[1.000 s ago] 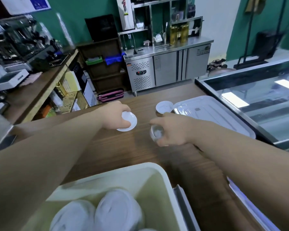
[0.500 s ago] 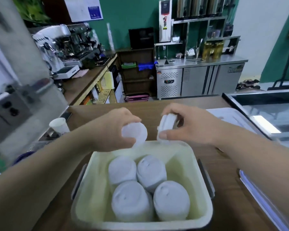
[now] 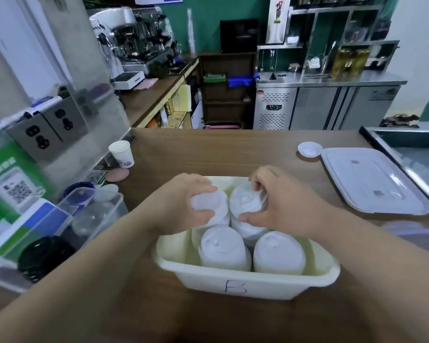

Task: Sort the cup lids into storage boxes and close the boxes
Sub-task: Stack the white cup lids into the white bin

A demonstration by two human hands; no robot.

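Observation:
A white storage box [image 3: 245, 284] marked "B" stands on the wooden counter and holds several stacks of white cup lids [image 3: 223, 248]. My left hand [image 3: 183, 201] grips a white lid [image 3: 208, 201] on top of the back left stack. My right hand [image 3: 280, 204] pinches another white lid [image 3: 245, 201] on top of the back right stack. One loose white lid [image 3: 309, 149] lies on the counter further back. The box's flat translucent cover [image 3: 372, 180] lies to the right.
At the left a clear plastic box [image 3: 47, 233] holds black lids [image 3: 44, 256]. A paper cup [image 3: 122, 153] stands behind it near a steel socket panel [image 3: 47, 127]. A glass display case [image 3: 411, 154] borders the counter on the right.
Both hands came down from above the box's far rim onto the two back stacks, each with its lid. The view pulled back and down, so the box's marked front wall now shows.

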